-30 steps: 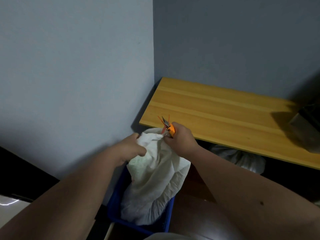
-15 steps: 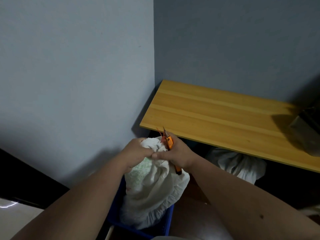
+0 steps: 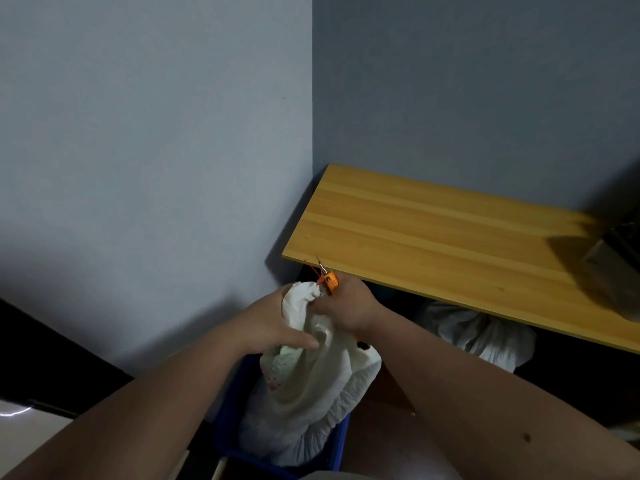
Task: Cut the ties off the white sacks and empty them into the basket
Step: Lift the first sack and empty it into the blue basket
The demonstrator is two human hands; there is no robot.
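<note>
A white sack (image 3: 322, 375) stands in the blue basket (image 3: 341, 441) below the corner of the walls. My left hand (image 3: 273, 323) grips the gathered neck of the sack from the left. My right hand (image 3: 346, 306) holds orange-handled snips (image 3: 329, 279) at the top of the neck, their metal tips pointing up. A thin red tie (image 3: 313, 271) sticks out of the neck beside the blades. A second white sack (image 3: 481, 336) lies under the wooden tabletop to the right.
A wooden tabletop (image 3: 450, 237) runs along the right wall, its near edge just above my right hand. A dark object (image 3: 620, 268) sits at its right end. Grey walls meet in a corner behind the basket.
My left hand has slid lower down the sack's neck. My right hand has lifted the snips back up to the tie at the top.
</note>
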